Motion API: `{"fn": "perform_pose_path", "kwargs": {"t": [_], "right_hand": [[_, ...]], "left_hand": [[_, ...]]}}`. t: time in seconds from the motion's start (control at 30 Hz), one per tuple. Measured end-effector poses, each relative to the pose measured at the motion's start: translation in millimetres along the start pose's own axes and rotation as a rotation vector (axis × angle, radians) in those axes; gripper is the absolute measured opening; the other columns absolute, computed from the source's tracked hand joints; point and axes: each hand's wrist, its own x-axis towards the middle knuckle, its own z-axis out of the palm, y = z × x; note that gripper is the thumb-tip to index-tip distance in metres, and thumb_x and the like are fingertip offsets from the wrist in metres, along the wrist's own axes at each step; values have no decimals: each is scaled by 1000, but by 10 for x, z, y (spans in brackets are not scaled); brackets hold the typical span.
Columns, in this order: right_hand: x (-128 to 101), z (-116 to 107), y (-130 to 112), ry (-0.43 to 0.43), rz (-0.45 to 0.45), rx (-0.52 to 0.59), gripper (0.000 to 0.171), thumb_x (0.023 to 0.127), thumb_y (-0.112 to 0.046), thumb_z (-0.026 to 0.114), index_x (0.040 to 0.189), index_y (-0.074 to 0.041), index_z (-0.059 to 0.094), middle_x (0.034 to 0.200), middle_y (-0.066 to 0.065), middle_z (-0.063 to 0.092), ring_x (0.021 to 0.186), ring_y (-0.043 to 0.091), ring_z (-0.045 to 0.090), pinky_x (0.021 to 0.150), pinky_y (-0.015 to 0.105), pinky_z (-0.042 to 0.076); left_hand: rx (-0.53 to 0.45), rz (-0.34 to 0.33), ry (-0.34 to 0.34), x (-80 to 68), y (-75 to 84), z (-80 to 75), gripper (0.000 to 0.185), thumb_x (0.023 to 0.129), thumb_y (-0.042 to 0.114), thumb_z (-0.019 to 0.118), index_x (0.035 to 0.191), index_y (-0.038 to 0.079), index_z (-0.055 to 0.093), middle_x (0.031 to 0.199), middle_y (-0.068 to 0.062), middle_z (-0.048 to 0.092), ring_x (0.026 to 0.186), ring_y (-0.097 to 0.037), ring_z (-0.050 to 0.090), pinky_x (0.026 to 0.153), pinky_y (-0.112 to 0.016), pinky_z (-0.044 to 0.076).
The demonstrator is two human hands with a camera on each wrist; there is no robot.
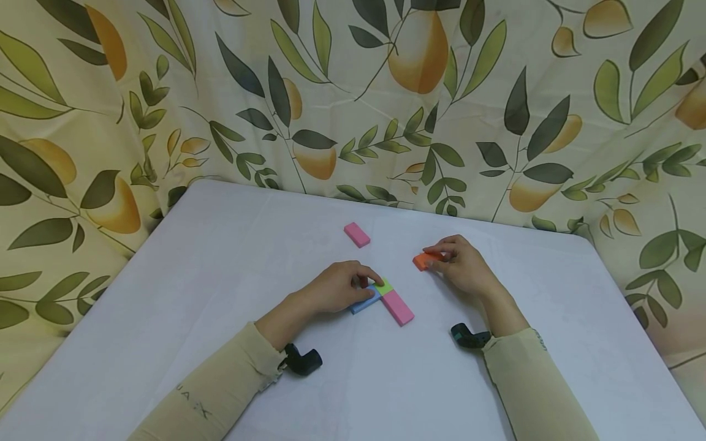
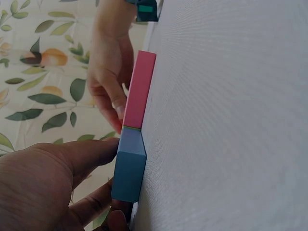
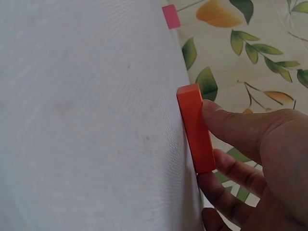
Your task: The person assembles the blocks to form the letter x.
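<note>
Near the middle of the table, a blue block (image 1: pixel 366 300), a lime-green block (image 1: pixel 384 286) and a longer pink block (image 1: pixel 398 307) lie touching, forming a corner. My left hand (image 1: pixel 339 286) grips the blue block, its thumb against it and a fingertip by the green one. From the left wrist view, the blue block (image 2: pixel 129 175) is close up and mostly hides the green one. To the right, my right hand (image 1: pixel 466 266) pinches an orange block (image 1: pixel 423 261) between thumb and fingers. The right wrist view shows this orange block (image 3: pixel 196 130) low against the tabletop.
Another pink block (image 1: pixel 357 235) lies alone farther back on the white-covered table (image 1: pixel 248 245). Behind the table hangs a curtain (image 1: pixel 353 104) printed with fruit and leaves. A black wrist camera (image 1: pixel 303 361) sits below the left wrist, another (image 1: pixel 469 336) beside the right.
</note>
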Motion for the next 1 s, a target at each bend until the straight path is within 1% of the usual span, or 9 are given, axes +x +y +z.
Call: {"fn": "perform_pose_path", "kwargs": {"t": [0.3,0.53,0.7,0.9,1.0], "right_hand": [[1,3,-17,-3,-6,-14,29,89,-29,69,117,-22,68,124,3,49,113,27,48,93,44,40],[3,7,-16,-8,-7,-20,29,89,-30,70,117,-23,69,125,3,48,112,27,48,92,43,40],[-6,7,-33,-12,-5,-17,28,89,-30,70,116,-22,69,123,3,49,111,27,48,90,41,41],[-19,10,-54,-11,-24,-33,29,88,-31,70,116,-23,69,120,3,50,107,26,48,86,39,41],[-16,15,-53,-15,-21,-28,30,88,-33,71,116,-23,69,119,3,50,108,26,48,87,39,42]], "left_hand": [[-4,4,-2,1,-3,-10,25,92,25,66,115,34,68,95,9,58,90,-11,54,75,-25,47],[17,3,-9,-2,4,-20,26,92,26,66,116,35,67,96,9,58,89,-11,54,73,-24,48],[7,-1,-10,-4,14,-24,25,92,26,66,116,34,67,96,8,58,89,-11,54,72,-24,48],[5,-2,-13,-7,25,-32,26,92,25,66,116,33,68,95,9,58,89,-11,54,72,-24,47],[6,-3,-13,-11,28,-33,26,92,25,66,116,33,68,95,8,58,89,-11,54,73,-25,48]]}}
